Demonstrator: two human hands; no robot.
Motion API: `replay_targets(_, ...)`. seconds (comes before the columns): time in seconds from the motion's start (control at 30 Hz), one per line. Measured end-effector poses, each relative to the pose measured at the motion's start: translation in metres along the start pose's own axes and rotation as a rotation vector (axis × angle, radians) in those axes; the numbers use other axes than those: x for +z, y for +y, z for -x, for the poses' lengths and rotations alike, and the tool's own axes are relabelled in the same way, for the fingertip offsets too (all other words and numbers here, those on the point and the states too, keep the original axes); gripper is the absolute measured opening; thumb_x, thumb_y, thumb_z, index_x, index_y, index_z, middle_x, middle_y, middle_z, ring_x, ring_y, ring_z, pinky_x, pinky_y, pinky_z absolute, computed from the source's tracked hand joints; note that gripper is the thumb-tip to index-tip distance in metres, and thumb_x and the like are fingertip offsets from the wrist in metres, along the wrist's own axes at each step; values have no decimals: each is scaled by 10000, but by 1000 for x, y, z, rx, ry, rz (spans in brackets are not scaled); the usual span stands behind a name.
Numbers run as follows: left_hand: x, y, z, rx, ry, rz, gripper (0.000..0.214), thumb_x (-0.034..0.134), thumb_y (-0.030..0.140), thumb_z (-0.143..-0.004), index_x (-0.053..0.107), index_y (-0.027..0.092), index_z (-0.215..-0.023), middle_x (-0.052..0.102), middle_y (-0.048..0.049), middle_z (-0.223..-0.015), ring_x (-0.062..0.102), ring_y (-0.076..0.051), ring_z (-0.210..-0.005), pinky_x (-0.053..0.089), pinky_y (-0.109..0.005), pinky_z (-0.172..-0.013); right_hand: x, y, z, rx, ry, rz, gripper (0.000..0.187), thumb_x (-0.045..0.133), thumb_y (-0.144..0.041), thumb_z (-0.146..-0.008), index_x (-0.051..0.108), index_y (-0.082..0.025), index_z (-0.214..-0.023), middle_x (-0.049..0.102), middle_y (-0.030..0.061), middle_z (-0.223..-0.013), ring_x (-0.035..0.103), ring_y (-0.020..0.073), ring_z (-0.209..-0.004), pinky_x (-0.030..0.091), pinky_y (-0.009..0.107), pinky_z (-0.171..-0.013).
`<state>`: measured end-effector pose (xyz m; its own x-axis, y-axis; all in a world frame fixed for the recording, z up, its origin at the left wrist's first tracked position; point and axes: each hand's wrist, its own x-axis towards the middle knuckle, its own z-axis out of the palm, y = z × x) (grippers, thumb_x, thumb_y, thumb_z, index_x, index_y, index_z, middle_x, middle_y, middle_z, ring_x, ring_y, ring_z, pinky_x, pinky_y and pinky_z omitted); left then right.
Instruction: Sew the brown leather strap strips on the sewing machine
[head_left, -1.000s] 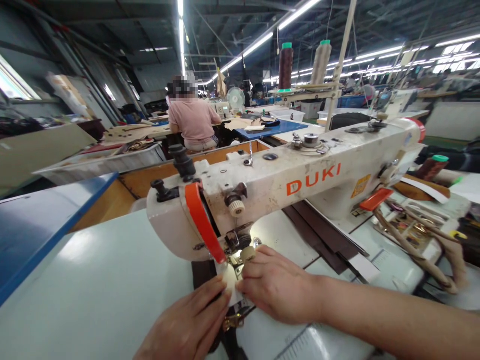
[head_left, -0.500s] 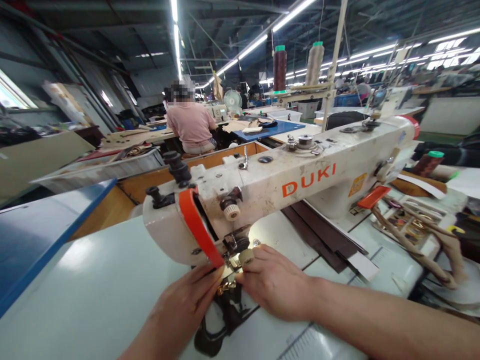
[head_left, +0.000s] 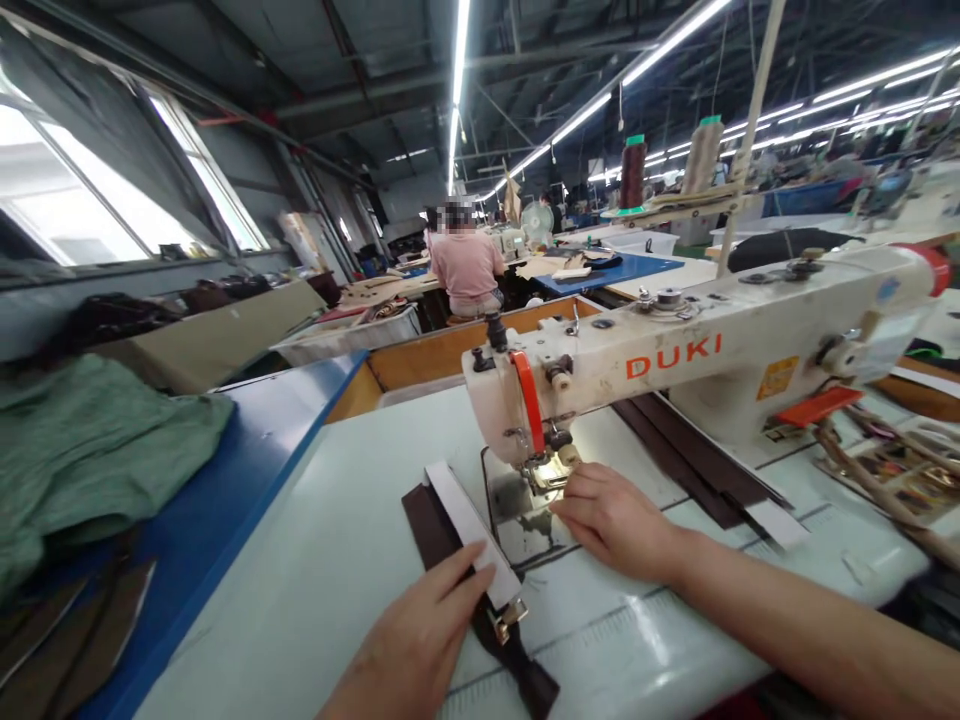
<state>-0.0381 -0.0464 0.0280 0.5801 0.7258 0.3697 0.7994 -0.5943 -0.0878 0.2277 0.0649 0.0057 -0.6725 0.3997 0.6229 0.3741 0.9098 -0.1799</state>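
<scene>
A white DUKI sewing machine (head_left: 675,360) stands on a pale table (head_left: 322,560). My right hand (head_left: 611,520) rests at the presser foot (head_left: 551,470), fingers curled together near it; what they hold, if anything, is hidden. My left hand (head_left: 420,640) lies flat with fingers stretched out on a dark brown strap (head_left: 439,540) that carries a white strip (head_left: 469,525) and a brass buckle (head_left: 506,620). The strap lies to the left of the needle, away from the machine.
More dark brown straps (head_left: 690,460) lie behind the machine. A blue table edge (head_left: 247,470) with green cloth (head_left: 90,450) is on the left. Beige straps and small parts (head_left: 892,470) sit at the right. A person in a pink shirt (head_left: 469,265) sits ahead. Thread cones (head_left: 634,170) stand above.
The strap has come out from under the presser foot and now lies to the left of the machine, with my left hand moved with it. The camera has turned left.
</scene>
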Motion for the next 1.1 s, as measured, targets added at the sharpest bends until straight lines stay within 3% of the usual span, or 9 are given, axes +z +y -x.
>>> replay_targets(0.1,-21,0,-33,-146,-304,78,607,435,16,-728,513,212,-1297,442,-112,-1444,403,-284,-1331,362,-517,-1073,-1,-2,2,-4,1,42,234,438,-152,-928,669,-165,-895,589,68,-750,503,203,-769,427,328,-746)
replay_targets(0.17,-32,0,-58,-174,-526,186,622,497,10,-594,592,220,-1171,574,-82,-1296,477,-285,-1253,342,-501,-1074,-3,-3,3,3,-4,68,254,422,-153,-933,669,-163,-871,582,71,-741,499,204,-765,429,332,-747)
replay_targets(0.27,-39,-3,-82,-211,-603,245,382,580,82,-501,645,201,-858,659,-62,-953,607,-294,-938,460,-433,-888,-7,-5,5,21,-10,92,272,413,-153,-938,665,-161,-835,576,72,-732,496,204,-760,428,333,-745)
replay_targets(0.37,-39,-9,-81,-337,-625,315,198,626,179,-470,585,204,-663,600,-31,-723,573,-263,-698,456,-365,-667,-13,-10,11,42,-9,90,276,417,-154,-939,656,-157,-801,574,71,-726,494,204,-754,421,327,-723)
replay_targets(0.5,-40,-15,-59,-564,-471,488,111,543,243,-526,443,222,-567,496,19,-621,517,-210,-666,393,-305,-639,-22,-34,26,89,-16,20,253,418,-149,-942,652,-154,-847,575,62,-730,504,195,-750,417,309,-696)
replay_targets(0.63,-35,-9,-40,-841,-283,807,162,511,340,-600,476,214,-696,567,8,-691,575,-209,-694,436,-306,-640,-24,-75,30,158,-30,-181,239,416,-151,-939,653,-163,-965,606,62,-778,531,189,-765,428,303,-690)
replay_targets(0.77,-17,5,-34,-1055,-132,1144,390,546,330,-550,495,185,-909,664,-44,-802,655,-230,-733,509,-332,-667,-8,-106,13,6,-77,-259,246,508,-220,-911,614,-163,-1126,659,78,-1028,577,200,-939,467,310,-841)
replay_targets(0.93,5,5,-41,-1181,55,1273,699,650,282,-537,407,147,-1179,704,-88,-857,681,-237,-717,534,-350,-686,24,-109,0,-95,-327,-110,370,615,-450,-878,637,-127,-1057,656,102,-1165,586,242,-1097,478,322,-928)
replay_targets(1.1,17,-24,-57,-1163,206,1130,777,694,220,-579,393,147,-1291,694,-24,-823,682,-206,-745,518,-299,-709,35,-102,2,-104,-347,-41,431,619,-486,-867,638,-107,-1073,652,119,-1198,583,249,-1127,484,317,-929)
